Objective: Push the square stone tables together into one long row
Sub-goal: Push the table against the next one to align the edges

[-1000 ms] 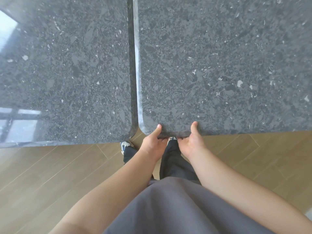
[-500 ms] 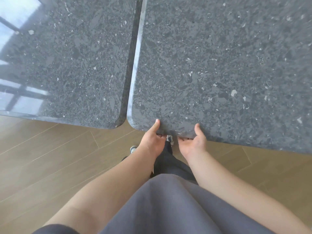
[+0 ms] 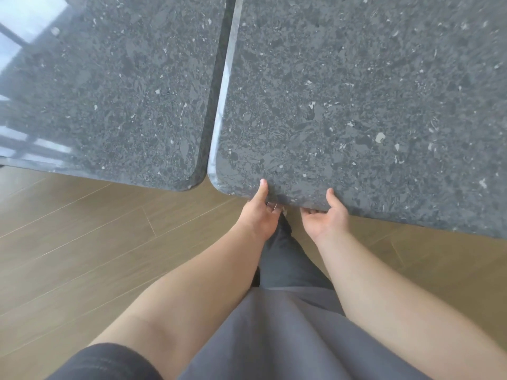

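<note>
1. Left hand (image 3: 259, 215) and right hand (image 3: 327, 216) grasping near edge of right stone table (image 3: 356, 105), thumbs on top, fingers under.
2. Left stone table (image 3: 109, 91) lying leftward of grip, narrow seam (image 3: 216, 86) between.
3. Left hand nearer seam; near edges not quite flush.

Left hand (image 3: 260, 215): thumb laid up over the table (image 3: 356, 105) edge, fingers curled beneath it. Right hand (image 3: 327, 218): palm turned up, thumb raised against the same edge, fingers tucked under. Both forearms are extended forward, bare.
</note>
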`<state>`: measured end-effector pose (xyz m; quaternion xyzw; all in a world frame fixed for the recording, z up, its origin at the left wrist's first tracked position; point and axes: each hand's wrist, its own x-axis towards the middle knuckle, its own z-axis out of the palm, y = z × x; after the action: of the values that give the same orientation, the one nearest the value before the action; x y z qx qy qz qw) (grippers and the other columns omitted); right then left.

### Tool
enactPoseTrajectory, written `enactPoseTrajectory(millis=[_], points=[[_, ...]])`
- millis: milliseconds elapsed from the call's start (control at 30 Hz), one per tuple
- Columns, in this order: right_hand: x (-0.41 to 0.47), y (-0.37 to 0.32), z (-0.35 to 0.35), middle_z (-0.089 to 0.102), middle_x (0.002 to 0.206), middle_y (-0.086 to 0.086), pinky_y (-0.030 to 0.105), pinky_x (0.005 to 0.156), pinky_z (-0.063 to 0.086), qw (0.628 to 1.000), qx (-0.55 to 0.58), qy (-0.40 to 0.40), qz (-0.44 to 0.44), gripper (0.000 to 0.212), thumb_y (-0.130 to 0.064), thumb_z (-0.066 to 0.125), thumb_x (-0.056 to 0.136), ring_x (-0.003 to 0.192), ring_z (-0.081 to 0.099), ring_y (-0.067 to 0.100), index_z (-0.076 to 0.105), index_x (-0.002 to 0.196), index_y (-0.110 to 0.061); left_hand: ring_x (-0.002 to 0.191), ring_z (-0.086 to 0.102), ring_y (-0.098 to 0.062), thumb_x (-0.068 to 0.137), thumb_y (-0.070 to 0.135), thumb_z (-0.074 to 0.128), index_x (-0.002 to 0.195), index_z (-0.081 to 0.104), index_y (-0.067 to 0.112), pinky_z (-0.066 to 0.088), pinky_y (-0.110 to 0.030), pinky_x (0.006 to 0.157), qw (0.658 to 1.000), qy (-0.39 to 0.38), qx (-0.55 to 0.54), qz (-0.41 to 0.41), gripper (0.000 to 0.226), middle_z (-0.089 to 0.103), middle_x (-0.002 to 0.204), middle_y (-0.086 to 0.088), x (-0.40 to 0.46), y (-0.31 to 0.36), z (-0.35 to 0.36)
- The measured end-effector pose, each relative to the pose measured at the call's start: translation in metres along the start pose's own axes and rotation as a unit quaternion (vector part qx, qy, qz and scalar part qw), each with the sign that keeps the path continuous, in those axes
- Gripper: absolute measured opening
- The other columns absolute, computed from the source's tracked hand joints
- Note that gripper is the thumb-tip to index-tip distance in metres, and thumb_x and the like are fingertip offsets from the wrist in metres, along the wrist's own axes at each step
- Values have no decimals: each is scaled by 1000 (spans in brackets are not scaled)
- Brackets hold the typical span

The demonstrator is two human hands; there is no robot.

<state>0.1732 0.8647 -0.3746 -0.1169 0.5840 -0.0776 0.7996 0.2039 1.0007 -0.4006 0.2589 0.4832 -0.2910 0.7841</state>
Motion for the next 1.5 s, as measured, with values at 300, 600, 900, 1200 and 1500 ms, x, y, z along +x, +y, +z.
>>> enactPoseTrajectory(millis=[300,600,900,1200,1500], points=[[-1,-15,-2,69,126,19,57,99,50,998,7,-42,49,45,-39,65,96,118,64,38,62,129,-9,117,66,-31,98,27,67,131,60,6,52,-45,94,998,31,-48,-4,40,69,129,-14,-19,13,25],[-3,-18,7,65,134,15,52,100,50,998,-27,-8,47,56,-46,63,96,123,61,35,57,137,-9,132,57,-34,101,27,62,141,53,4,47,-47,105,999,29,-22,-19,47,61,141,-18,-22,18,30],[4,-14,1,62,138,13,49,105,49,998,-50,-8,34,57,-46,59,98,126,60,31,52,142,-11,131,57,-36,103,29,59,145,49,3,49,-48,98,1000,13,7,0,50,59,143,-19,-22,17,23],[7,-14,-4,62,137,13,49,109,47,998,-62,-7,18,53,-43,57,100,125,60,30,51,141,-10,132,56,-36,101,30,61,146,47,4,49,-48,102,1000,11,21,2,53,57,145,-18,-22,15,19],[6,-13,-5,64,127,14,48,99,52,997,-71,7,1,44,-40,57,100,108,65,30,54,131,-10,130,57,-38,102,30,60,142,49,1,43,-51,113,1000,4,29,-5,50,58,142,-20,-15,14,15]])
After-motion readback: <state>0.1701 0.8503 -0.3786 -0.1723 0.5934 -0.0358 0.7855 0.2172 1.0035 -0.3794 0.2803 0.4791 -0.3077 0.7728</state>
